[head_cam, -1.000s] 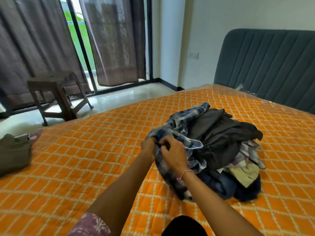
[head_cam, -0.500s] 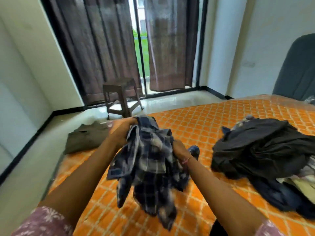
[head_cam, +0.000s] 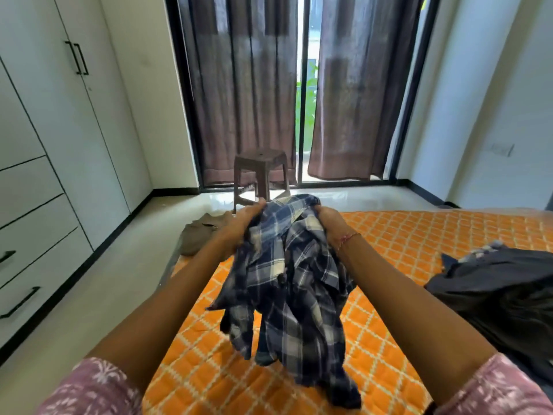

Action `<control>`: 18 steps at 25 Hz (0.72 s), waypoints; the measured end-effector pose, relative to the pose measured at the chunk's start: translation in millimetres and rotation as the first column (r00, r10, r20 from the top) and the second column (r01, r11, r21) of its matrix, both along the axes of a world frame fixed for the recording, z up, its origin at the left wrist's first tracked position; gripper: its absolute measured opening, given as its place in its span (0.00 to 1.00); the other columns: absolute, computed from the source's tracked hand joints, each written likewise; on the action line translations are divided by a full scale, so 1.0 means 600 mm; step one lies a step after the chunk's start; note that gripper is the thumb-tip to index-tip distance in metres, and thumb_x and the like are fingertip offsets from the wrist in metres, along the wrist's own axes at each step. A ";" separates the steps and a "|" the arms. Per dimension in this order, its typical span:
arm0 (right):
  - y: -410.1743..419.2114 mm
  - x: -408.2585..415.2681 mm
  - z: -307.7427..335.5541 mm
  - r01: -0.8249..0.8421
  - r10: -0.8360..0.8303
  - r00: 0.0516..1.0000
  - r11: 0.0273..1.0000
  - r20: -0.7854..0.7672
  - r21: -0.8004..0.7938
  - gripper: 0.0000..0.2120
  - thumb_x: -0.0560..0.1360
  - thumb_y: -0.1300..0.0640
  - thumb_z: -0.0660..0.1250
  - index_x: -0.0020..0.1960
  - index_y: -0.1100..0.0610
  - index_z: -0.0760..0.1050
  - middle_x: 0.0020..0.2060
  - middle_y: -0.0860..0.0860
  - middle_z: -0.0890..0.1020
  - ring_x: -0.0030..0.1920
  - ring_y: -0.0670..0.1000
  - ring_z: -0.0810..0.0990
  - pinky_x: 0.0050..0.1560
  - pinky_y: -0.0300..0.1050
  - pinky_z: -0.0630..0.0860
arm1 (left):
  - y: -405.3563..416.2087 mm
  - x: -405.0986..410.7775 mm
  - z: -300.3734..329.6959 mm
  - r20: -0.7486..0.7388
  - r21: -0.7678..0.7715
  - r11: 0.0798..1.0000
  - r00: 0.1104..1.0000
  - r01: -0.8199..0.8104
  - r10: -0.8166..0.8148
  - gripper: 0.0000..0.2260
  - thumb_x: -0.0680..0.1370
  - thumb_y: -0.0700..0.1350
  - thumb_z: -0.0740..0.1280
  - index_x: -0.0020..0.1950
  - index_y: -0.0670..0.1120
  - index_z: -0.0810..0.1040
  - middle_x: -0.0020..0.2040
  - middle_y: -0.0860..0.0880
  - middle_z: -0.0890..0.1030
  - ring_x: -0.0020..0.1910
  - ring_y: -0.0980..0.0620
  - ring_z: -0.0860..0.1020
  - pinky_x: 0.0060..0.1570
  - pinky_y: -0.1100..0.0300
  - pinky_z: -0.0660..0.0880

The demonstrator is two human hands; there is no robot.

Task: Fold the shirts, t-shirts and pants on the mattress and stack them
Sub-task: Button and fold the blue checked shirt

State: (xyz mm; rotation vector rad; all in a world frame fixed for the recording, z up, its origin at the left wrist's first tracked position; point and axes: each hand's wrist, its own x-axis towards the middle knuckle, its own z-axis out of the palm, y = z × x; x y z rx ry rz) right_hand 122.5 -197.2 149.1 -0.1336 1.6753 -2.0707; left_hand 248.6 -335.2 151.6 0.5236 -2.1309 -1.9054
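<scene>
Plaid shirt (head_cam: 293,283) bunched betw both grips, above mattress (head_cam: 419,235)

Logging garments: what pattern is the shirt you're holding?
Blue, navy and white plaid shirt, clearest in the head view.

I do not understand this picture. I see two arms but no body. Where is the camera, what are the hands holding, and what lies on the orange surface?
There is no machine here. A person wears one wide-angle camera on the head, and it looks forward and down, so you see only their own two arms reaching out.

The left hand and the right hand each grip the top of a blue checked shirt with curled fingers. The shirt hangs crumpled in the air above the orange mattress.

On the mattress lie two more things: a folded olive-brown garment at the far corner, and a dark pile of clothes at the right edge of the picture.

Behind the bed you see a brown stool, dark curtains and a white wardrobe.
</scene>
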 end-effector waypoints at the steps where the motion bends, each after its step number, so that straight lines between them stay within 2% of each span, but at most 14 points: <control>1: -0.008 0.003 0.013 -0.011 0.012 1.000 0.999 0.016 -0.030 0.14 0.80 0.62 0.56 0.37 0.63 0.72 0.21 0.53 0.78 0.19 0.48 0.77 0.20 0.39 0.74 | 0.003 0.009 -0.008 0.035 -0.116 0.985 0.992 0.128 -0.125 0.16 0.80 0.48 0.63 0.66 0.45 0.69 0.58 0.42 0.77 0.52 0.46 0.80 0.33 0.68 0.71; 2: -0.015 0.003 0.023 -0.017 0.019 0.999 0.999 0.030 -0.046 0.14 0.81 0.60 0.55 0.39 0.62 0.72 0.21 0.52 0.79 0.20 0.49 0.77 0.21 0.40 0.75 | 0.006 0.014 -0.023 0.098 -0.237 0.937 0.966 0.255 -0.238 0.26 0.78 0.44 0.67 0.72 0.47 0.61 0.62 0.45 0.73 0.58 0.46 0.76 0.37 0.70 0.72; 3: -0.023 0.003 0.032 -0.036 0.038 0.999 0.998 0.031 -0.055 0.14 0.81 0.58 0.55 0.40 0.62 0.72 0.22 0.53 0.79 0.21 0.50 0.78 0.23 0.42 0.77 | 0.007 0.014 -0.047 0.181 -0.316 0.885 0.937 0.342 -0.297 0.33 0.76 0.40 0.70 0.75 0.49 0.55 0.63 0.48 0.72 0.58 0.49 0.75 0.40 0.70 0.74; 4: -0.028 0.006 0.044 -0.054 0.055 0.998 0.998 0.018 -0.039 0.14 0.81 0.56 0.56 0.41 0.61 0.73 0.24 0.53 0.80 0.23 0.52 0.79 0.24 0.44 0.78 | 0.010 0.016 -0.070 0.218 -0.337 0.861 0.922 0.380 -0.321 0.36 0.74 0.37 0.71 0.75 0.49 0.54 0.60 0.48 0.73 0.54 0.51 0.76 0.40 0.70 0.75; 6: -0.027 0.012 0.067 -0.088 0.088 0.996 0.995 0.003 -0.045 0.14 0.81 0.55 0.56 0.42 0.61 0.73 0.24 0.54 0.80 0.24 0.52 0.79 0.24 0.45 0.78 | 0.020 0.018 -0.107 0.175 -0.315 0.893 0.944 0.322 -0.279 0.26 0.75 0.33 0.68 0.70 0.44 0.64 0.51 0.47 0.77 0.42 0.57 0.76 0.36 0.71 0.74; 8: -0.014 0.015 0.091 -0.117 0.116 0.993 0.992 -0.035 -0.040 0.14 0.81 0.55 0.56 0.40 0.60 0.73 0.23 0.53 0.79 0.22 0.51 0.78 0.22 0.41 0.76 | 0.024 0.015 -0.145 0.145 -0.307 0.924 0.970 0.230 -0.193 0.13 0.76 0.37 0.66 0.60 0.42 0.74 0.49 0.45 0.79 0.43 0.57 0.77 0.41 0.67 0.76; 10: -0.002 -0.003 0.101 -0.078 0.102 0.977 0.988 -0.188 0.130 0.13 0.80 0.55 0.58 0.40 0.60 0.73 0.28 0.54 0.81 0.27 0.51 0.79 0.28 0.41 0.75 | 0.028 0.009 -0.148 0.040 -0.301 0.951 0.998 0.066 -0.056 0.15 0.74 0.46 0.66 0.58 0.42 0.76 0.53 0.45 0.80 0.52 0.50 0.77 0.52 0.55 0.77; 12: 0.010 -0.029 0.096 0.107 0.086 0.900 0.907 -0.427 0.408 0.13 0.79 0.55 0.59 0.44 0.64 0.76 0.41 0.59 0.82 0.42 0.56 0.80 0.42 0.48 0.73 | 0.028 0.001 -0.103 -0.080 -0.166 0.977 0.990 -0.130 0.118 0.11 0.79 0.45 0.62 0.60 0.42 0.74 0.53 0.45 0.78 0.54 0.50 0.75 0.49 0.57 0.75; 13: 0.017 -0.042 0.090 0.207 0.087 0.855 0.847 -0.511 0.490 0.14 0.79 0.56 0.59 0.48 0.66 0.77 0.47 0.61 0.81 0.47 0.59 0.79 0.46 0.51 0.72 | 0.023 -0.008 -0.074 -0.094 -0.112 0.970 0.974 -0.217 0.207 0.11 0.82 0.43 0.58 0.61 0.41 0.74 0.53 0.44 0.77 0.53 0.49 0.74 0.48 0.57 0.73; 15: 0.032 -0.053 0.081 0.331 0.116 0.787 0.750 -0.606 0.572 0.15 0.79 0.58 0.58 0.53 0.68 0.78 0.52 0.63 0.80 0.51 0.60 0.77 0.49 0.49 0.70 | 0.005 -0.028 -0.015 -0.081 -0.149 0.940 0.951 -0.308 0.299 0.13 0.82 0.44 0.56 0.61 0.39 0.75 0.55 0.42 0.77 0.53 0.47 0.74 0.52 0.54 0.71; 16: 0.038 -0.050 0.082 0.314 0.186 0.758 0.736 -0.625 0.600 0.14 0.78 0.59 0.60 0.55 0.67 0.78 0.53 0.62 0.80 0.51 0.59 0.77 0.49 0.48 0.71 | 0.000 -0.036 0.010 -0.079 -0.190 0.929 0.948 -0.319 0.309 0.14 0.82 0.45 0.57 0.61 0.40 0.76 0.56 0.43 0.78 0.53 0.46 0.75 0.55 0.53 0.72; 17: 0.037 -0.046 0.085 0.225 0.291 0.735 0.747 -0.612 0.626 0.13 0.76 0.60 0.62 0.57 0.65 0.78 0.55 0.61 0.80 0.50 0.57 0.77 0.49 0.49 0.72 | 0.003 -0.041 0.034 -0.093 -0.179 0.936 0.952 -0.304 0.292 0.13 0.81 0.45 0.58 0.61 0.42 0.77 0.56 0.44 0.78 0.53 0.45 0.77 0.56 0.52 0.73; 18: 0.035 -0.029 0.093 0.036 0.427 0.730 0.756 -0.534 0.654 0.14 0.75 0.61 0.65 0.60 0.61 0.76 0.56 0.58 0.80 0.50 0.54 0.77 0.49 0.50 0.75 | 0.010 -0.048 0.054 -0.100 -0.146 0.954 0.963 -0.262 0.249 0.12 0.81 0.45 0.60 0.59 0.42 0.78 0.55 0.43 0.80 0.53 0.44 0.78 0.57 0.51 0.74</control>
